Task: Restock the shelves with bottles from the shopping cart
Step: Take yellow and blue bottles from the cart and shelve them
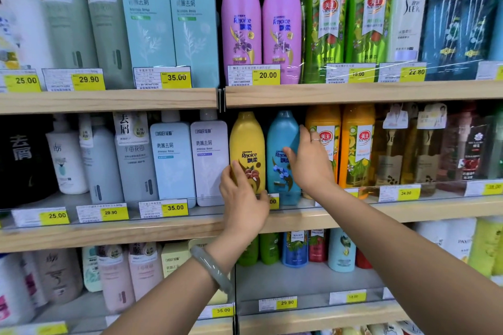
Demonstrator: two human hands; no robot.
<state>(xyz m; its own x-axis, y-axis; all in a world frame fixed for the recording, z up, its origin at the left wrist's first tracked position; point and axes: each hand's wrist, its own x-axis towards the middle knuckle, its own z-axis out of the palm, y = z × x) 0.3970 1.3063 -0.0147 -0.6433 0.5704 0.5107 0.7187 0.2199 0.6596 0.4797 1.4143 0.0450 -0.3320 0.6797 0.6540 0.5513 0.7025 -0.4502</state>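
Observation:
A yellow Rejoice bottle [247, 141] and a blue Rejoice bottle [281, 133] stand upright side by side on the middle shelf [136, 234]. My left hand [242, 204] is curled around the lower part of the yellow bottle, thumb at its right base. My right hand [310, 160] wraps the right side of the blue bottle, thumb across its label. Both bottles rest behind the clear rail with the price tags. The shopping cart is out of view.
Two orange bottles [356, 149] stand right of the blue one, pale rectangular bottles [209, 163] left of the yellow one. Two pink Rejoice bottles [241, 24] sit on the shelf above. The lower shelf [304, 283] holds small bottles at its back.

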